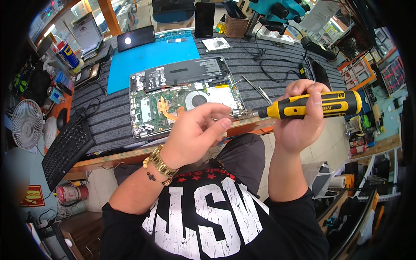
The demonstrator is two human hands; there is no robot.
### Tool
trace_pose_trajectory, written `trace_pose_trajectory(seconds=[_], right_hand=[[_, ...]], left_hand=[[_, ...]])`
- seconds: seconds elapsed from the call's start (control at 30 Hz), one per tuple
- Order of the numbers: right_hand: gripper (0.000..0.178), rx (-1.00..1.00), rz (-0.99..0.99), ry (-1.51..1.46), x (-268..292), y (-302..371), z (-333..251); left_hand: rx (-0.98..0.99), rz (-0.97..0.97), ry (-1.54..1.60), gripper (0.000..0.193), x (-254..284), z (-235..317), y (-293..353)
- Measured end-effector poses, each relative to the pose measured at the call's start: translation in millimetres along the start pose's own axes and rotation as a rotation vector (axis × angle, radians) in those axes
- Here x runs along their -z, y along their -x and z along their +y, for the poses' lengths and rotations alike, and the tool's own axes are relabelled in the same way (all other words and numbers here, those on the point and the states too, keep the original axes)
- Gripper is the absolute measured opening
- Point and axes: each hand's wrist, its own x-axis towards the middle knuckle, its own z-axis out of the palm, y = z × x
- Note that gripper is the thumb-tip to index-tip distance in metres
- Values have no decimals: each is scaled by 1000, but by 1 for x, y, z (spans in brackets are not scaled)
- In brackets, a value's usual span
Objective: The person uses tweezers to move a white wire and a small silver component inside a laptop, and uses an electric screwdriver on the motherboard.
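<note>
My right hand (303, 110) is wrapped round a yellow and black power screwdriver (314, 105), held level with its bit pointing left. At that tip is a small metal piece (242, 113), by the near right corner of an opened laptop base (149, 97). My left hand (197, 132) reaches over the base's near edge, its fingers curled and thumb drawn in beside the metal piece. What those fingers grip is partly hidden. The base shows a black battery (182, 73), a copper heat pipe (167, 110), a round fan (199, 99) and a green board.
Tweezers (256, 89) lie right of the base on the grey striped mat (242, 65). Behind are a blue work mat (123, 71), a propped phone (135, 38) and a drive (216, 43). Cables (277, 69) run at the right. A keyboard (69, 149) and white fan (27, 123) stand left.
</note>
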Motion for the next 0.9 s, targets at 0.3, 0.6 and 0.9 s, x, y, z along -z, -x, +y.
trace_pose_trajectory(seconds=[0.3,0.6,0.9], right_hand=[[20,-56,-9,396,28,-24,71],[18,-115,-101,536,30,-18,92],[21,-126,-174,481,21,-16,98]], left_hand=[[-28,178,-222,39,34,8,18],[-72,264,-189,38,50,17,30],[-143,343,-279,35,74,25,28]])
